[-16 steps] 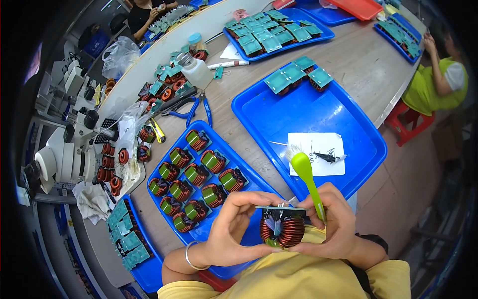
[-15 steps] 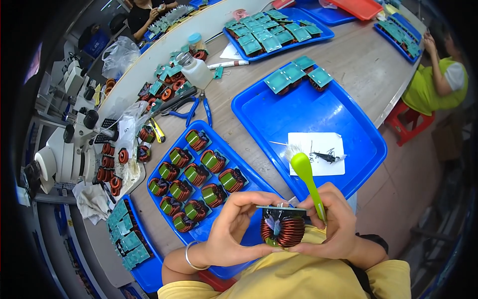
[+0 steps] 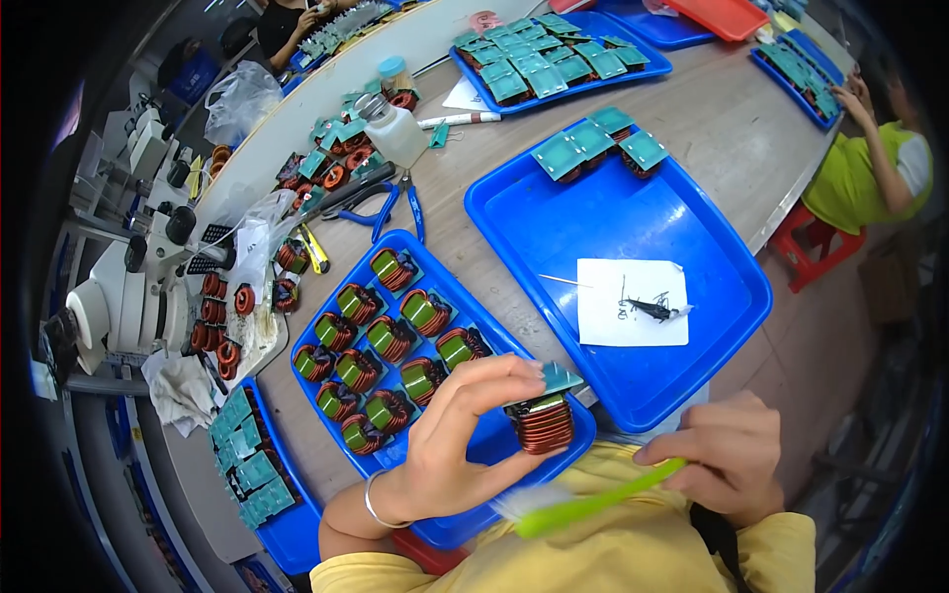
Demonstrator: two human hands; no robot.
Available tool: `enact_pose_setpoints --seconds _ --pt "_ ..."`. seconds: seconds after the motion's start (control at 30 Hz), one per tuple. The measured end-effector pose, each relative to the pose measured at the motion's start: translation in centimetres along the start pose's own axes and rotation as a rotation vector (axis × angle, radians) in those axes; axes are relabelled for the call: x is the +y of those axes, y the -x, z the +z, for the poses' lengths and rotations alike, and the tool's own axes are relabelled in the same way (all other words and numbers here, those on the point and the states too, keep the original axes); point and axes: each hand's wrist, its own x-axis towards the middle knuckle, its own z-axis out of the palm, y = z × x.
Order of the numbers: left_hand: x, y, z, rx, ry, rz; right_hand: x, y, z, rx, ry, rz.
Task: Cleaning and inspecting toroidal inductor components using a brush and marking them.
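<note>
A copper-wound toroid coil (image 3: 543,423) on a small green circuit board is pinched between the thumb and fingers of my left hand (image 3: 460,430), held on its side over the near tray. My right hand (image 3: 727,457) grips the lime-green handle of a brush (image 3: 598,502). The brush's pale bristles, blurred by motion, are below the coil and apart from it. Under my left hand lies a blue tray (image 3: 445,282) with rows of similar coils (image 3: 426,312), green tape on their faces.
A larger blue tray (image 3: 736,346) on the right holds boards (image 3: 573,150) and a white paper (image 3: 633,326) with dark, thin bits. Blue pliers (image 3: 381,212), a solvent bottle (image 3: 393,133) and a yellow cutter (image 3: 316,252) lie behind. A co-worker (image 3: 875,163) sits at the right.
My right hand has let go of the coil and moved right and down, swinging the brush from upright to nearly level. My left hand alone now holds the coil, turned to another side.
</note>
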Motion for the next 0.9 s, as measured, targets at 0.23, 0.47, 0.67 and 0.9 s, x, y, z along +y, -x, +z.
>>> enact_pose_setpoints --seconds 0.23,0.47,0.67,0.9 --pt "-2.0 0.1 0.1 0.053 0.38 -0.083 2.3 0.4 0.9 0.235 0.091 0.244" --pt "-1.0 0.7 -0.4 0.061 1.049 -0.424 2.8 0.1 1.8 0.342 -0.136 0.281" --pt "0.3 2.4 0.6 0.095 1.186 -0.566 2.8 1.6 2.7 -0.209 -0.489 0.201" --pt "0.0 5.5 2.6 0.179 1.544 -0.539 2.7 2.7 3.6 0.046 -0.618 0.211"
